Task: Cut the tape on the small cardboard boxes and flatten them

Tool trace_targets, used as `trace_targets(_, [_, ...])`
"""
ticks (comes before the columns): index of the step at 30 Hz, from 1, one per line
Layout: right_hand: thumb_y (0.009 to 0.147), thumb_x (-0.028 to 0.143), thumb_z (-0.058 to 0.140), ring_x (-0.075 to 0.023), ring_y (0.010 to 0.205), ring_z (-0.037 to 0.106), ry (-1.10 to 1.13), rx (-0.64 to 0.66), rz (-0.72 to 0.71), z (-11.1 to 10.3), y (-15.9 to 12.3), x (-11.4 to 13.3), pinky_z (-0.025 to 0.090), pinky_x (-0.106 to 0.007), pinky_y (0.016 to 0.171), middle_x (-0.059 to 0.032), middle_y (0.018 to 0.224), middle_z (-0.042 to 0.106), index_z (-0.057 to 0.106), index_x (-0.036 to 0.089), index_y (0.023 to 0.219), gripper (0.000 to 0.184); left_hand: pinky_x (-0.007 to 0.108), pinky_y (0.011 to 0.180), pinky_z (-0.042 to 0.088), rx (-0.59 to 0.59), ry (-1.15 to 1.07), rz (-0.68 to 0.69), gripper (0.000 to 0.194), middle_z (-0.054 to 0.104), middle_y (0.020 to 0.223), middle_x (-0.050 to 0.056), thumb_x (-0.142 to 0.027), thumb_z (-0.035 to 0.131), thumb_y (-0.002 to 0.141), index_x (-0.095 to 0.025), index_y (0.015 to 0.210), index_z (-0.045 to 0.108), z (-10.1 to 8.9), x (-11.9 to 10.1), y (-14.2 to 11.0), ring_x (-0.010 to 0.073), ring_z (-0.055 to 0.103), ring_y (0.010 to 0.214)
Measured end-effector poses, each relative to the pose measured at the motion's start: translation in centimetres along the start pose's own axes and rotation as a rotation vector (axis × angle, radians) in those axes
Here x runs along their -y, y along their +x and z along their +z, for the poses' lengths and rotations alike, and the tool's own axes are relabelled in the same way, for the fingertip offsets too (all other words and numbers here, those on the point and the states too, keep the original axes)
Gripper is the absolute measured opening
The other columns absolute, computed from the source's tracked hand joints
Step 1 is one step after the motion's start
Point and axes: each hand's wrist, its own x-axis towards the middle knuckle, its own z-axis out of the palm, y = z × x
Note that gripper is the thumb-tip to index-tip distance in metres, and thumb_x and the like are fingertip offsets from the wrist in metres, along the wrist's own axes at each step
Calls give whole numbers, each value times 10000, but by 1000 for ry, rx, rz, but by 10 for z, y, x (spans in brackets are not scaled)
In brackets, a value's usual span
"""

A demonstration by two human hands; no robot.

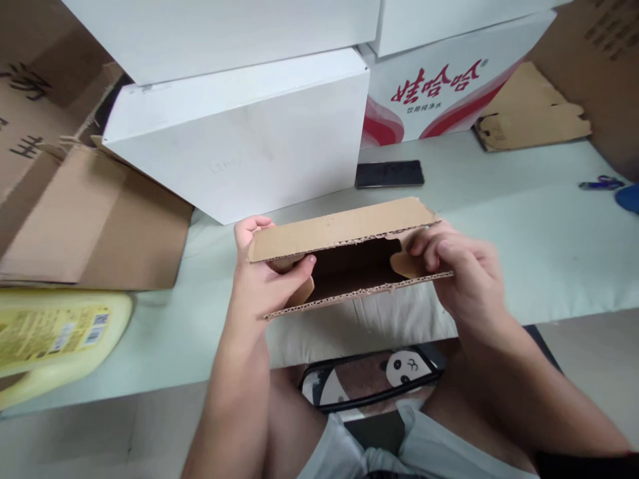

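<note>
Between my hands is a small brown cardboard box (339, 233), held above the table's front edge with its open end facing me and its inside dark. My left hand (264, 273) grips the box's left end, thumb at the opening on a side flap and fingers behind. At the right end, my right hand (459, 263) is closed on the box, its fingers curled over the side flap (407, 265) at the opening.
White boxes (239, 146) stand stacked at the back. A black phone (389, 174) lies before a red-lettered carton (434, 93). Folded cardboard (536, 116) and purple-handled scissors (602, 183) are at right. At left are an open carton (140, 226) and a yellow jug (64, 339).
</note>
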Motion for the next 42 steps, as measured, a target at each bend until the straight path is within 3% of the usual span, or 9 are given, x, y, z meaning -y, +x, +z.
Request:
trace_targets(5, [965,201,562,-203,758,647,-7,25,10,-1,2,2,380,-564,1247,23,692,676,591,263,579,392,334,729,560,-30,8,74,614,624,1106,34,-224,866,593,-268,1109,536,2,-7,4,193,644,919])
trace_targets(9, [968,247,585,-201,776,672,-32,70,0,-4,4,7,372,-547,1263,23,739,712,605,258,594,374,406,886,576,-110,-48,238,579,692,1089,30,-187,813,613,-277,1105,522,4,-11,6,231,690,1039])
trace_targets(14, [940,261,595,-219,813,692,-60,134,-19,-7,7,13,382,-554,1268,10,758,715,631,264,612,329,376,859,560,-165,-185,293,406,744,1066,34,-137,683,671,-266,1047,602,2,-17,5,227,720,1037])
trace_targets(20, [871,192,582,-224,832,690,-103,190,-58,-11,7,15,379,-558,1265,10,789,726,648,265,642,249,446,914,559,-152,-236,314,345,737,1024,32,-148,684,666,-288,956,559,2,-21,4,274,700,1090])
trace_targets(26, [834,173,591,-219,791,698,-161,234,-95,-11,8,19,328,-573,1293,22,781,738,647,266,649,214,462,1001,548,-16,-107,451,531,714,1095,10,-59,604,558,-300,1027,542,-2,-22,4,268,687,1158])
trace_targets(31, [853,172,624,-236,892,722,-165,244,-108,-12,5,19,325,-567,1300,12,846,753,671,270,698,189,444,986,557,-104,-88,401,458,737,998,6,-43,556,560,-256,961,613,-2,-23,4,239,718,1031])
trace_targets(34, [924,319,665,-300,1181,695,-62,162,-94,-12,2,12,403,-564,1250,-36,1071,750,750,291,870,104,452,974,572,-244,-187,363,384,748,893,8,-50,551,526,-225,852,654,-1,-24,6,238,738,948])
trace_targets(36, [954,411,667,-326,1328,630,19,105,-68,-11,0,7,449,-548,1211,-55,1215,721,770,309,1000,152,462,978,575,-315,-288,317,368,756,850,8,-58,552,497,-212,807,678,-1,-24,9,235,743,904])
trace_targets(42, [1014,453,582,-343,1394,590,-10,177,9,-15,-2,4,417,-562,1212,-51,1404,691,795,323,1080,258,459,969,561,-332,-402,169,444,777,845,-17,-62,557,473,-241,851,705,-5,-25,10,252,763,959])
